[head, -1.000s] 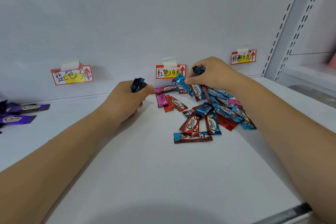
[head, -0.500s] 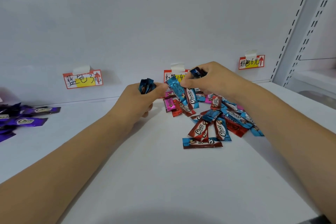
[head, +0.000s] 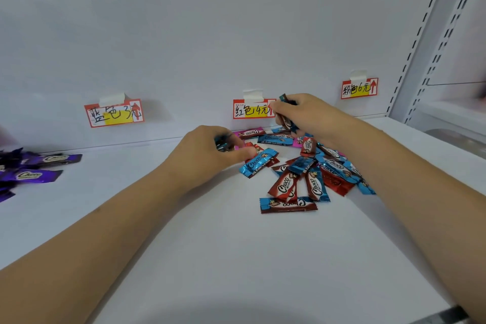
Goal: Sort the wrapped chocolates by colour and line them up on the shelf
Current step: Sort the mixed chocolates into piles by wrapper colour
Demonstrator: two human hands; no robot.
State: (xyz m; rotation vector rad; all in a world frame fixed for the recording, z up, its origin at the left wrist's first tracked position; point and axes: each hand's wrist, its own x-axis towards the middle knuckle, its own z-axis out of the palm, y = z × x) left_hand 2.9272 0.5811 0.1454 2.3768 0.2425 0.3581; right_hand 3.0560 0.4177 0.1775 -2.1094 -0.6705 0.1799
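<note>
We see both hands reaching over a white shelf (head: 236, 258) toward a loose pile of wrapped chocolates (head: 310, 173) that lies in front of the middle price tag (head: 252, 110). The left hand (head: 205, 155) has its fingers curled round a small bunch of blue chocolates (head: 223, 142), of which only the dark crinkled ends show above the thumb; its thumb tip lies on or just beside a light blue chocolate (head: 259, 163) resting tilted on the shelf at the pile's left edge, though we cannot tell whether it presses on it. The right hand (head: 305, 116) is raised above the back of the pile, its fingers closed on another few wrappers (head: 286, 119), one end poking up past the knuckles and one hanging below. The pile mixes red, blue and pink wrappers, overlapping in no order; a brown-and-blue one (head: 288, 205) lies nearest us, slightly apart. Far off to the left, near the shelf's edge, a group of purple chocolates (head: 31, 168) lies by itself. Two more tags are taped to the back panel: one on the left (head: 114, 113), one on the right (head: 359, 88), each with handwriting and a red arrow.
</note>
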